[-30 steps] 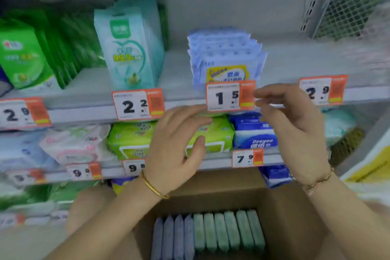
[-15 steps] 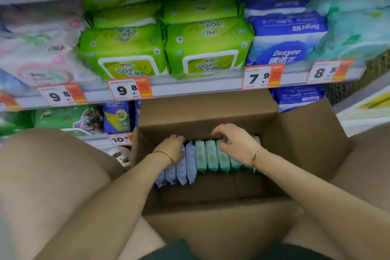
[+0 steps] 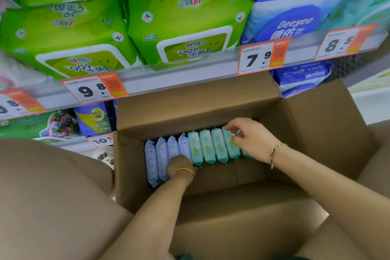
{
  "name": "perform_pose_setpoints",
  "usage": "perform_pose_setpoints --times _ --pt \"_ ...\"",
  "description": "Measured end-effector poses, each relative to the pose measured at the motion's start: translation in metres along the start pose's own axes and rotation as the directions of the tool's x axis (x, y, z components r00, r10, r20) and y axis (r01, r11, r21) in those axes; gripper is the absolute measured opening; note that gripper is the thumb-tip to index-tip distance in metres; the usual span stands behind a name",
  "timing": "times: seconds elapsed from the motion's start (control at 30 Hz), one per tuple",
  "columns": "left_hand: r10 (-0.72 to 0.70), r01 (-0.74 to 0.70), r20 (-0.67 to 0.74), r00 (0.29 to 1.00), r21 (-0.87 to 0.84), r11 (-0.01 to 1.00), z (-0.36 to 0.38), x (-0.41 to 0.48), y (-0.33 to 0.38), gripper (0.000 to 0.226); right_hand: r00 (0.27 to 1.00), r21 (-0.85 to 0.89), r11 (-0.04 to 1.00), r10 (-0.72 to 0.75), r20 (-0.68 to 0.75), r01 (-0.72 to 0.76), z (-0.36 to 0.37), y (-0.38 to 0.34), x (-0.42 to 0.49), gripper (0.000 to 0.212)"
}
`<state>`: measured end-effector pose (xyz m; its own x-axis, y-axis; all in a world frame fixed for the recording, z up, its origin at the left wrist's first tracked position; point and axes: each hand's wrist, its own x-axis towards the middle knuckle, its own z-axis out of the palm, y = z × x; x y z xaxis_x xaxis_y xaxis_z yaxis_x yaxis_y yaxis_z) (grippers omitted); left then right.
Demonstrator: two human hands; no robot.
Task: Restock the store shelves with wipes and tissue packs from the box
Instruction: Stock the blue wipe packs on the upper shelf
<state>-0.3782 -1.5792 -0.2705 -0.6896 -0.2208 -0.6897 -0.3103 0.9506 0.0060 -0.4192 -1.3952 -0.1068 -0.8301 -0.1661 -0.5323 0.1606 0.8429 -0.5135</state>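
Note:
An open cardboard box [image 3: 306, 133] sits between my knees below the shelves. A row of slim packs stands on edge inside it: lavender packs [image 3: 156, 154] on the left, teal packs [image 3: 211, 148] on the right. My left hand [image 3: 179, 164] reaches down at the near end of the lavender packs, fingers curled around them and mostly hidden. My right hand [image 3: 251, 139] lies over the right end of the teal row, thumb pushed between packs and fingers wrapped over the rightmost ones.
Above the box runs a shelf edge [image 3: 179, 78] with price tags. On that shelf lie green wipes packs [image 3: 185, 23] and blue Deeyeo packs [image 3: 291, 6]. My knee [image 3: 52, 186] is at the left. More packs [image 3: 92, 120] fill the lower shelf.
My view dropped from the upper shelf to the box. Both hands came down from the price tag into the box; the left one slid to the near end of the lavender packs.

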Motion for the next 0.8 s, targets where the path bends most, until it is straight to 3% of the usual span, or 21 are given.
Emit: perform_pose_setpoints --times 0.1,0.2,0.33,0.53,0.67,0.8 --pt "-0.056 0.055 0.003 0.998 0.076 0.996 0.003 0.001 0.002 0.056 1.0 0.017 1.0 0.02 0.016 -0.02 0.002 0.003 0.002 0.034" --pt "-0.067 0.071 -0.048 0.997 0.089 0.994 0.005 0.001 0.003 0.046 1.0 0.02 1.0 0.015 0.02 -0.016 0.004 0.005 0.002 0.034" --pt "-0.063 0.061 -0.077 0.995 -0.02 0.998 0.003 0.002 -0.001 0.034 1.0 0.033 0.999 0.011 0.009 -0.011 0.004 0.006 0.003 0.033" --pt "-0.029 0.028 -0.006 1.0 -0.091 0.995 -0.018 -0.001 -0.006 0.051 0.999 0.034 0.999 -0.039 -0.017 0.04 0.003 -0.001 0.01 0.032" --pt "0.068 -0.056 0.043 0.997 -0.23 0.972 -0.047 -0.015 -0.005 0.04 0.997 0.01 0.997 -0.072 -0.006 0.072 0.006 -0.005 0.014 0.032" --pt "0.057 0.049 0.194 0.979 -0.498 0.866 -0.084 -0.037 -0.014 0.035 0.993 -0.053 0.995 -0.082 0.089 0.087 0.009 -0.009 0.011 0.037"
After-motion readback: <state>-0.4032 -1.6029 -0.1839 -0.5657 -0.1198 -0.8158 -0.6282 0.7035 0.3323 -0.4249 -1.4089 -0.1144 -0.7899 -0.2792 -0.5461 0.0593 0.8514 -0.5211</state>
